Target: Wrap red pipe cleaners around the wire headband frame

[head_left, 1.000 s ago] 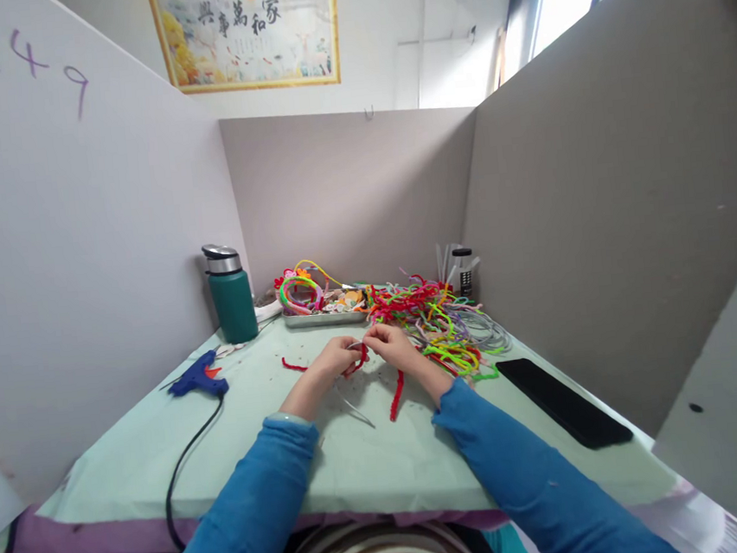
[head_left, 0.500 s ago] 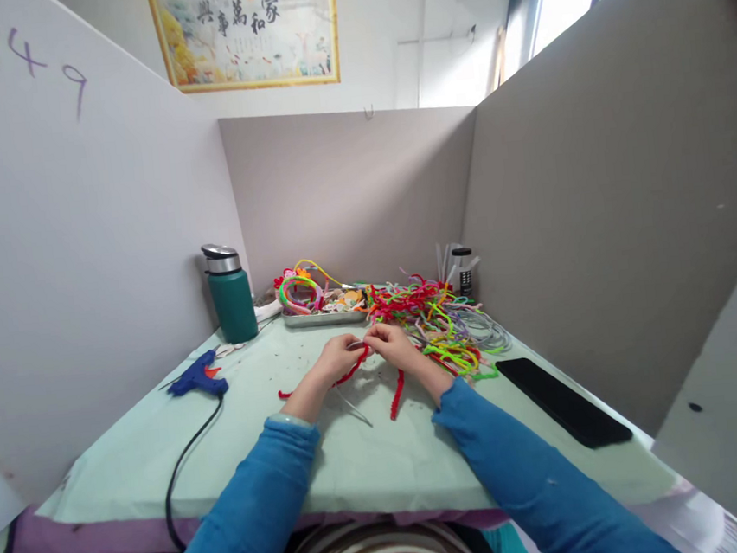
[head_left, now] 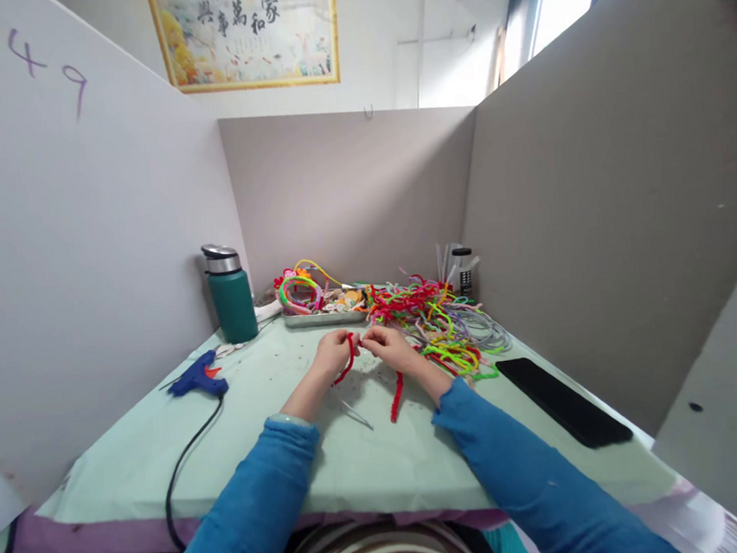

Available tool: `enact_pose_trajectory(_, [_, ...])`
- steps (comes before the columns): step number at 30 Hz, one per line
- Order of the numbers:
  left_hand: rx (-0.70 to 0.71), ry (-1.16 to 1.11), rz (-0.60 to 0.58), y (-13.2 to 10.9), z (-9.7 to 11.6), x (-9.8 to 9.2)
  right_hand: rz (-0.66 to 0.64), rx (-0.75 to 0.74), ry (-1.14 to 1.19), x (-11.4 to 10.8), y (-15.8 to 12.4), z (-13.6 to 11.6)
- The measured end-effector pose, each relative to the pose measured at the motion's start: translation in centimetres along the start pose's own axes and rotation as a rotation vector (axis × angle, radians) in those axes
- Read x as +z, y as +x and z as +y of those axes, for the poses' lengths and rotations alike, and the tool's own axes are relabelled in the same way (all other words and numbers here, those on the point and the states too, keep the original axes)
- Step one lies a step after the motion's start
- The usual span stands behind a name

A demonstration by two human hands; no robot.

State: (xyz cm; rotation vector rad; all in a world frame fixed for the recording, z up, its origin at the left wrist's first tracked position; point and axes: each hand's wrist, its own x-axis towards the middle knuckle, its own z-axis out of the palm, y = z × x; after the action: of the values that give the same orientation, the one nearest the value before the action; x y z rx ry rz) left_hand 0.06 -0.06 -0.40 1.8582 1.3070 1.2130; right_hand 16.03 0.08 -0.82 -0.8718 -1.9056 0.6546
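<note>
My left hand [head_left: 335,352], its fingers closed, holds a red pipe cleaner [head_left: 348,365] whose tail curves down below the fingers. Close beside it, my right hand [head_left: 383,344] pinches a short bit of red at its fingertips, apparently the same pipe cleaner. A thin whitish strip [head_left: 357,414] slants out below my left hand, and its upper part is hidden, so I cannot tell whether it is held. Under my right wrist shows another length of red pipe cleaner [head_left: 397,398]; its upper end is covered by the wrist.
A heap of coloured pipe cleaners [head_left: 420,306] lies beyond my right hand. Behind stands a metal tray [head_left: 327,320] with small pieces and wrapped hoops [head_left: 300,294]. Left are a green bottle [head_left: 233,302] and a corded blue glue gun [head_left: 197,377]; right, a black phone-like slab [head_left: 563,401].
The red pipe cleaner has shifted: its tail no longer stretches left past my left wrist but loops up in front of the left fingers. My left hand has turned slightly, and a small gap separates the hands.
</note>
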Motion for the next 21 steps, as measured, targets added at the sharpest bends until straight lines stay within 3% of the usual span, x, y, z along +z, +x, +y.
enact_pose_trajectory(8, [-0.040, 0.003, -0.020, -0.45, 0.97, -0.15, -0.019, -0.031, -0.033, -0.03, -0.07, 0.30])
enact_pose_trajectory(17, [-0.024, 0.032, -0.024, -0.37, 0.64, -0.07, 0.011, -0.013, -0.132, 0.35, -0.01, 0.78])
enact_pose_trajectory(21, [-0.013, 0.086, 0.056, -0.33, 0.66, -0.18, 0.031, -0.009, -0.156, 0.23, 0.07, 0.72])
